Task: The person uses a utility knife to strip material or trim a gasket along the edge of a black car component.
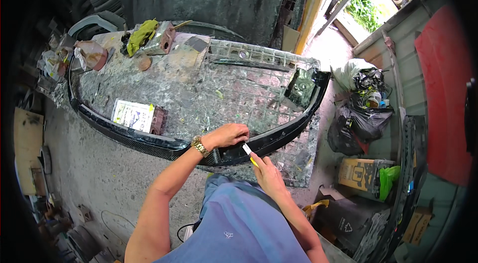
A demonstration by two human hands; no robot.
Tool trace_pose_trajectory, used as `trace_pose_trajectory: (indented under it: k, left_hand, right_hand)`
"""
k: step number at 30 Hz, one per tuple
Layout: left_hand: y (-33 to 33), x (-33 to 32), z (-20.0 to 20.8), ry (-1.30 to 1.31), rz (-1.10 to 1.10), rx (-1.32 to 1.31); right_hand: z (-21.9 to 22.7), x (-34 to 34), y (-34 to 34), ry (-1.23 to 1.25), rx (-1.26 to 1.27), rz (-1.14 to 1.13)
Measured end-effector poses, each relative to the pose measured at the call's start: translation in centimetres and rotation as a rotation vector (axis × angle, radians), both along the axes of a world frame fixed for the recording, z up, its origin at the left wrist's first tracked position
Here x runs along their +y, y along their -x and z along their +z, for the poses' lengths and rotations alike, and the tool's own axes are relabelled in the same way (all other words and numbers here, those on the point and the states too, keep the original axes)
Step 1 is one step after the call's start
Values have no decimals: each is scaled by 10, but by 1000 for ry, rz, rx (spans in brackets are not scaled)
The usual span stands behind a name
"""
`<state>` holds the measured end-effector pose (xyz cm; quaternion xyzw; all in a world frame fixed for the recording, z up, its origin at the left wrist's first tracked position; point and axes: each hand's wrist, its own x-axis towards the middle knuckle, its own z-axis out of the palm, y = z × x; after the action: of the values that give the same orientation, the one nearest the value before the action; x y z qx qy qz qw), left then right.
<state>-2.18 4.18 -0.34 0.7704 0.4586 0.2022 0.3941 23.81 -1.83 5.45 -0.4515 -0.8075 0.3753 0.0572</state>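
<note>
- The left hand (229, 135) has its fingers bunched together over the black strip, close to the tip of the slim tool; whether something small is pinched there, I cannot tell.
- A metal watch (200, 146) with gold-coloured links circles the left wrist.
- The right hand (269, 174) is closed round the slim tool (246, 149), a narrow, straight piece, whitish toward the tip and yellow near the fingers.
- The long black strip (286, 142) lies in a wide bow along the near edge of the worktop (179, 80), its ends bending up toward the left and right edges; it is smooth on the right, with a fine woven pattern along part of its left half.
- The worktop is rough and mottled, grey with pinkish patches, smeared and crusted, with a faint grid of lines toward its right edge.
- Inside the bow, near the left part of the near edge, lies a boxy container (132, 115) with a flat white printed face and a dark brownish side.
- Toward the far left corner stand a stained, pinkish tub (91, 55) and a dull metal can (162, 39), with a crumpled yellow-green cloth (142, 37) beside the can.
- A flat, round brown piece (144, 62) lies nearer than the cloth.
- A thin, straight dark bar (250, 66) lies near the far edge, right of the middle.
</note>
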Motion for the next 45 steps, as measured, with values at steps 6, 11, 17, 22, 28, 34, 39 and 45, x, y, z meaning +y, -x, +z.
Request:
trace_pose_trajectory:
  k: [6, 11, 17, 22, 28, 34, 39, 45]
  left_hand:
    - [-1, -1, -1, 8, 28, -8]
    - [-1, -1, -1, 26, 72, -45]
    - [-1, 1, -3, 38, 91, -40]
    - [-3, 0, -3, 43, 99, -33]
    - [-4, 0, 0, 31, 109, -6]
    - [-4, 1, -2, 18, 117, -1]
    - [-4, 1, -3, -13, 113, -4]
    - [-5, 1, -1, -2, 121, -2]
  right_hand:
    - [2, 1, 2, -14, -7, -22]
    - [2, 3, 11, -12, -82, -29]
    - [8, 3, 14, 8, -120, 25]
    - [9, -3, 12, 25, -93, 0]
    - [4, -1, 15, 35, -81, -38]
    - [0, 2, 21, 20, -82, -28]
    - [4, -5, 13, 24, -81, 1]
    - [2, -6, 11, 30, -52, -16]
